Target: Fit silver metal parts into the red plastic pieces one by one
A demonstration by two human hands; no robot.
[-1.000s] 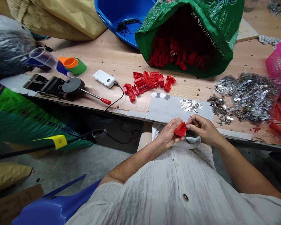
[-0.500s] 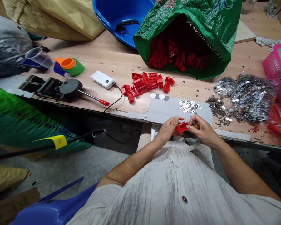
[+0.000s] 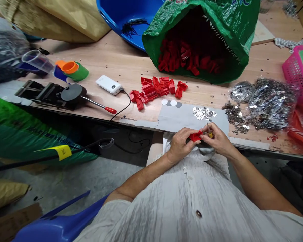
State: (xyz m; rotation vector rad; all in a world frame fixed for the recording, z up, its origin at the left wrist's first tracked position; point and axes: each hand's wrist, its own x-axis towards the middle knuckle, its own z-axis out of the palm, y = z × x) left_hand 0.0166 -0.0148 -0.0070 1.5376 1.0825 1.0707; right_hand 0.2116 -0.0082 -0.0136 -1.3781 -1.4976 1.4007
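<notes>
Between both hands, over my lap at the table's front edge, is a small red plastic housing (image 3: 196, 136). My left hand (image 3: 181, 143) is closed on its left end, thumb in front and fingers behind. My right hand (image 3: 217, 138) has thumb and fingertips at the housing's right end. Tucked in that same hand is a small screwdriver (image 3: 210, 131) with a yellow handle, its thin shaft pointing up. Just beyond lies a pile of small shiny metal plates (image 3: 204, 113) on a grey sheet (image 3: 176, 117). More red housings (image 3: 154, 90) are heaped behind, to the left.
An opened green sack (image 3: 151, 47) holds many red housings. Bagged metal parts (image 3: 272, 104) and a pink basket (image 3: 296, 74) stand right. Leftward are a white power bank (image 3: 108, 84), a lever press (image 3: 73, 92) and coloured cups (image 3: 74, 70). A blue basin (image 3: 116, 20) sits behind.
My left hand has turned, its thumb now in front of the red housing. The housing has tilted, and the screwdriver in my right hand stands more upright.
</notes>
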